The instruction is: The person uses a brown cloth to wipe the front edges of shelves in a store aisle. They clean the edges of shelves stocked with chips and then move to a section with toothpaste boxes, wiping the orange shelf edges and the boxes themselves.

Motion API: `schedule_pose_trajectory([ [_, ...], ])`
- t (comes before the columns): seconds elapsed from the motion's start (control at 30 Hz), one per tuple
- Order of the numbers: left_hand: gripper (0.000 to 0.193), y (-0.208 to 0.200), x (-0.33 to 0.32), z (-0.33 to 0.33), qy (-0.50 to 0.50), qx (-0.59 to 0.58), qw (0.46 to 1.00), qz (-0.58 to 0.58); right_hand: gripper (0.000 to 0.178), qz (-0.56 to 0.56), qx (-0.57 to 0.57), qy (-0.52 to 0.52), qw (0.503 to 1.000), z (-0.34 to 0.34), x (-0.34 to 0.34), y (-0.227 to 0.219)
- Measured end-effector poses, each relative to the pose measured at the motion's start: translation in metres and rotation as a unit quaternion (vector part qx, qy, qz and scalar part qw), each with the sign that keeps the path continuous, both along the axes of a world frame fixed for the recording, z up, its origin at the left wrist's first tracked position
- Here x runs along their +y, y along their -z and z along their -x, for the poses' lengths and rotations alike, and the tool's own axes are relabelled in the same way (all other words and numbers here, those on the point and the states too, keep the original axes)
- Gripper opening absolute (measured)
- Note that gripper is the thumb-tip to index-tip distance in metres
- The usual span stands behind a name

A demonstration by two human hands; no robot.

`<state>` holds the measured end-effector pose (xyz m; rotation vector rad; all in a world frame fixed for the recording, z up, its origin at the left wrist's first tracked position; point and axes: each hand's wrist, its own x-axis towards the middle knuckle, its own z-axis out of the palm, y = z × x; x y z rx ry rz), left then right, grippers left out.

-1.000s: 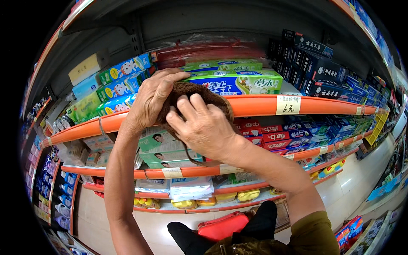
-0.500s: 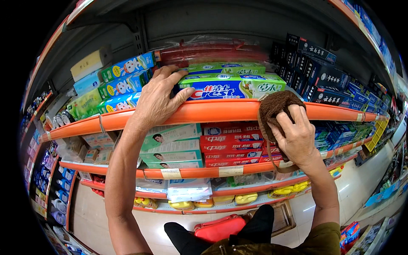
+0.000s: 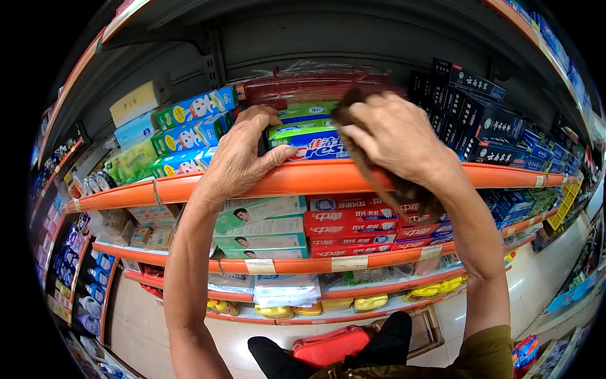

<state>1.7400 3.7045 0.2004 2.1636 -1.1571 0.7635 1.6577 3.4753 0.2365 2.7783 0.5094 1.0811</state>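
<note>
A brown cloth (image 3: 350,117) is bunched in my right hand (image 3: 398,136), whose fingers are closed round it. The hand and cloth are blurred by motion, in front of the right part of the green and blue toothpaste boxes (image 3: 303,136), which they partly hide. A loose strip of the cloth hangs over the orange shelf edge (image 3: 315,179). My left hand (image 3: 243,148) grips the left end of these boxes, with its fingers at the top corner and its thumb on the front near the shelf edge.
Blue rabbit-print boxes (image 3: 196,132) stand left of my left hand, and dark boxes (image 3: 486,120) are stacked at the right. Red toothpaste boxes (image 3: 347,224) and pale green boxes (image 3: 262,224) fill the shelf below. A red seat (image 3: 331,345) is between my legs.
My right hand has moved up and left with the brown cloth, from the orange shelf edge to the toothpaste boxes. My left hand keeps its place at the boxes' left end.
</note>
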Motion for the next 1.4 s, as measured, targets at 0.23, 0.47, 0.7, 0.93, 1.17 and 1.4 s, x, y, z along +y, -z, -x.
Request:
schedule_pose_trajectory([
  [0.23,0.052,-0.007,0.006,-0.005,0.044,0.018,0.999,0.004,0.034,-0.028,0.096,-0.142,0.985,-0.032,0.066,-0.016],
  [0.47,0.06,0.001,0.005,-0.005,-0.01,0.03,0.999,0.016,0.029,-0.04,0.112,0.033,0.992,-0.004,-0.018,-0.022],
  [0.7,0.055,0.002,0.0,-0.008,-0.029,0.03,0.999,-0.001,0.031,-0.026,0.08,0.052,0.995,-0.001,-0.053,-0.014],
  [0.93,0.049,-0.007,-0.007,0.002,0.002,-0.002,1.0,-0.02,0.03,-0.015,0.136,-0.061,0.989,-0.027,0.025,-0.015],
  [1.17,0.046,-0.003,0.002,-0.003,0.006,-0.023,1.0,-0.02,0.035,-0.05,0.1,-0.094,0.989,-0.024,0.018,-0.011],
  [1.4,0.06,0.004,0.0,-0.004,-0.035,0.046,0.998,0.0,0.03,-0.041,0.097,0.038,0.994,-0.008,-0.055,-0.014],
])
